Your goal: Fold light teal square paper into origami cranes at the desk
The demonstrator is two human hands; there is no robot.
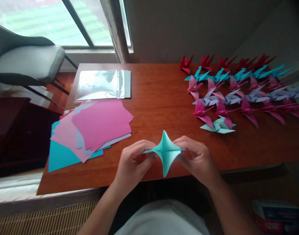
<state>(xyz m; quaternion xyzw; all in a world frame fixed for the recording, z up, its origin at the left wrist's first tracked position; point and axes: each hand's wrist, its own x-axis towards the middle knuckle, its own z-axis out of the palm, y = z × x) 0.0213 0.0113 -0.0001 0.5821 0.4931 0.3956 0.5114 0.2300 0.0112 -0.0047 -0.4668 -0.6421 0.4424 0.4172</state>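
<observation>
The left hand (136, 158) pinches one side point of a mint-green, 4-pointed folded paper piece (167, 152) between thumb and fingers, and the right hand (196, 160) pinches the opposite side point in the same way. The paper piece is held between the 2 hands, over the near edge of a reddish-brown wooden tabletop (154, 91), its other 2 points standing spread, 1 away from the person and 1 toward the white shirt (161, 218).

Left of the hands lies an overlapping, fanned stack of magenta, pink, lavender and blue paper sheets (102, 122). Just beyond it is a clear, shiny plastic packet (100, 85) with a pale grey-green edge showing on its right.

On the right of the tabletop, folded paper cranes stand in 5 rows: red cranes (186, 63) farthest back, then bright blue cranes (220, 75), dusty pink cranes (193, 86), lavender cranes (208, 98) and magenta cranes (201, 111). Nearest the right hand sits 1 pale mint paper crane (219, 125), just beside the magenta row.
</observation>
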